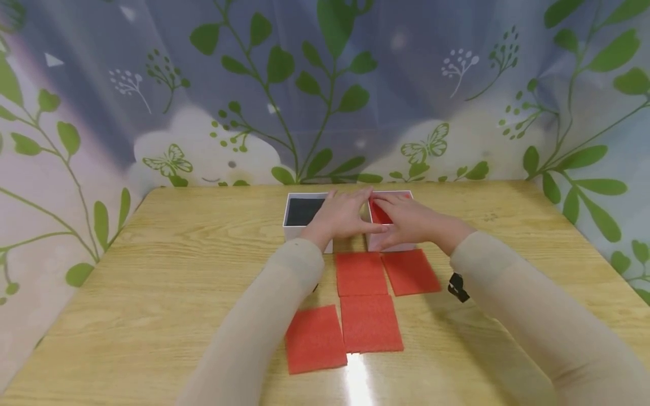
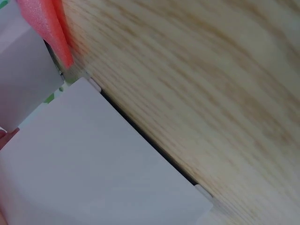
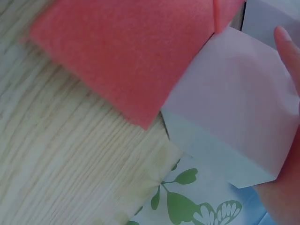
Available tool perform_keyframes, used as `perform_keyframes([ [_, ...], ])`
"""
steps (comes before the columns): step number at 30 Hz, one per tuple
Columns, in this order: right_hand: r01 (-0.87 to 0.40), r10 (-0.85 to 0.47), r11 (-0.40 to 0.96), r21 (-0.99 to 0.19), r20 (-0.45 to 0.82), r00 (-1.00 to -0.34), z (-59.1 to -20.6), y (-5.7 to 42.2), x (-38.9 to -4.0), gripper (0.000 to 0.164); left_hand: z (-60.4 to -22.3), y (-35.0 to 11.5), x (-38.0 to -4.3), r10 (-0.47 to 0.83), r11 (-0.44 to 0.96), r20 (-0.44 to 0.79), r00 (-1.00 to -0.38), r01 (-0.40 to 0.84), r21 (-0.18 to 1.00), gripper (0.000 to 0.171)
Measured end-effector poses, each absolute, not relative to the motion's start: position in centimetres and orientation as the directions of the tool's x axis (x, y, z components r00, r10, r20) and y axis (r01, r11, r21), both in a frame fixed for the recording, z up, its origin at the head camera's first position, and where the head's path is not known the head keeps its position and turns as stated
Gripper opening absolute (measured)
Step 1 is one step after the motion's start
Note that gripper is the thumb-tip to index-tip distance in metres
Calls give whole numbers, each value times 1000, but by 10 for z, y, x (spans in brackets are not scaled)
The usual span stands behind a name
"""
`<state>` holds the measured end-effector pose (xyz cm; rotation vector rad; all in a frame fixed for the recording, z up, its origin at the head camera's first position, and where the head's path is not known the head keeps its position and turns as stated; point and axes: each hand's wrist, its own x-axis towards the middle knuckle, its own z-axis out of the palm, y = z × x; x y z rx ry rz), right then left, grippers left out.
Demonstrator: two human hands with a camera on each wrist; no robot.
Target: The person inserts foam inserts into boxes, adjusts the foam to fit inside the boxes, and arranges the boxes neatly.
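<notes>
Two white boxes stand side by side. The left box (image 1: 293, 232) holds dark sheets (image 1: 303, 211), and the right box (image 1: 412, 246) holds red foam (image 1: 381, 213). My left hand (image 1: 346, 214) reaches across the left box's right side, its fingers extended to the right box's left rim and its thumb at the front rim. My right hand (image 1: 413, 220) grips the right box, fingers over the opening and thumb against the front wall. In the right wrist view, a thumb (image 3: 288, 51) lies by that white wall. The right fingertips are partly hidden inside the box.
Several red foam squares lie on the wooden table (image 1: 178, 293) before the boxes: one square (image 1: 361, 274) in front of the gap, another (image 1: 411, 273) to its right, two nearer ones (image 1: 372, 323) below. A printed curtain (image 1: 304, 84) hangs behind the table. A black wrist device (image 1: 459, 287) shows beside the right sleeve.
</notes>
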<state>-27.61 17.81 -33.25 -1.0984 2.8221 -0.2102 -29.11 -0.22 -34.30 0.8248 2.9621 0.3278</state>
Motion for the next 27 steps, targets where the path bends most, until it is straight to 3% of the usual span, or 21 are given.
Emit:
perform_keyframes([
  [27,-618,-631,773,-140,-76,-772,-324,213,-245,94,-343,0,-291,497,855,-40,-867,481,196,102],
])
